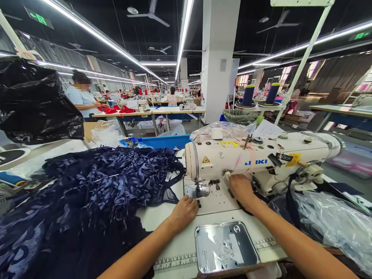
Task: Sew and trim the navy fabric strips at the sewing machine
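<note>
A white JUKI sewing machine (232, 155) stands in front of me. My left hand (183, 212) rests on the machine bed, just in front of the needle area (201, 189), with its fingers curled. A small dark piece (199, 203) shows at its fingertips, too little visible to name. Under the machine arm, my right hand (240, 188) has its fingers bent together close to a round knob (226, 173); what they hold, if anything, is hidden. Left of the bed lies a big heap of dark blue patterned garments (113, 182), its straps reaching near the needle area.
A metal tin (226, 248) with paper scraps sits at the front edge, over a printed ruler (176, 263). Clear plastic (334, 221) lies at right. A black bag (35, 100) hangs at left. Thread cones (248, 95) stand behind. A person (83, 97) works at another table.
</note>
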The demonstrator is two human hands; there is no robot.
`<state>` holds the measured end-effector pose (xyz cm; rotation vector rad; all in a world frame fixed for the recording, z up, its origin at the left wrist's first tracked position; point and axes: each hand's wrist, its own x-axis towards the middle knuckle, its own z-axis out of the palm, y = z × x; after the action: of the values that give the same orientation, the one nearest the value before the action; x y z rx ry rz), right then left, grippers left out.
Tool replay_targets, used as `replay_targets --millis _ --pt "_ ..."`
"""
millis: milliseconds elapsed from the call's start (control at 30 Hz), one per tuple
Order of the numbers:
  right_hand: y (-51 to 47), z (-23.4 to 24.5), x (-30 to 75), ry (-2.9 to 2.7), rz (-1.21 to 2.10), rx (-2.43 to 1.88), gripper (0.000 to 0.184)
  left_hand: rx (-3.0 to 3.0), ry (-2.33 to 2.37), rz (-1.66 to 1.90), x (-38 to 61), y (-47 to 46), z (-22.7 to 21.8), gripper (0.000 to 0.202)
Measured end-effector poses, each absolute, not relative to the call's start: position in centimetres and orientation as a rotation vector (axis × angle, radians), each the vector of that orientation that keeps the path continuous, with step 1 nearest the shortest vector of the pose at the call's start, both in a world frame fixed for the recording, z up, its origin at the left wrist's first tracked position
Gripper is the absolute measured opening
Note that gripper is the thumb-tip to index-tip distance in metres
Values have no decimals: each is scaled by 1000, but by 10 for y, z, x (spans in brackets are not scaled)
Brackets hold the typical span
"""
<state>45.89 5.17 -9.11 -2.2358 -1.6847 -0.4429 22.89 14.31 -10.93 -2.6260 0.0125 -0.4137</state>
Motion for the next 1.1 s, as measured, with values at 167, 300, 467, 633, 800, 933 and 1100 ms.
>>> replay_targets --millis 167,300,467,633,800,933,1100 --pt "38 -104 404 -1954 -422 -2127 20 -2636 10 -452 229 143 -109 16" --pt "37 -110 396 -2080 -367 -1956 4 -2630 3 -480 230 144 -112 15" --pt "34 -117 414 -2108 -296 -1804 7 -2631 -7 -525 231 146 -116 17" --pt "37 -121 421 -2139 -260 -1710 13 -2632 -16 -580 231 145 -116 18" --pt "46 -118 407 -2104 -248 -1716 21 -2630 -35 -621 230 143 -116 19" --pt "59 -121 394 -1964 -153 -1794 17 -2631 -64 -640 228 144 -118 17" --pt "73 -126 388 -1781 11 -1872 19 -2642 -91 -638 227 145 -121 19"
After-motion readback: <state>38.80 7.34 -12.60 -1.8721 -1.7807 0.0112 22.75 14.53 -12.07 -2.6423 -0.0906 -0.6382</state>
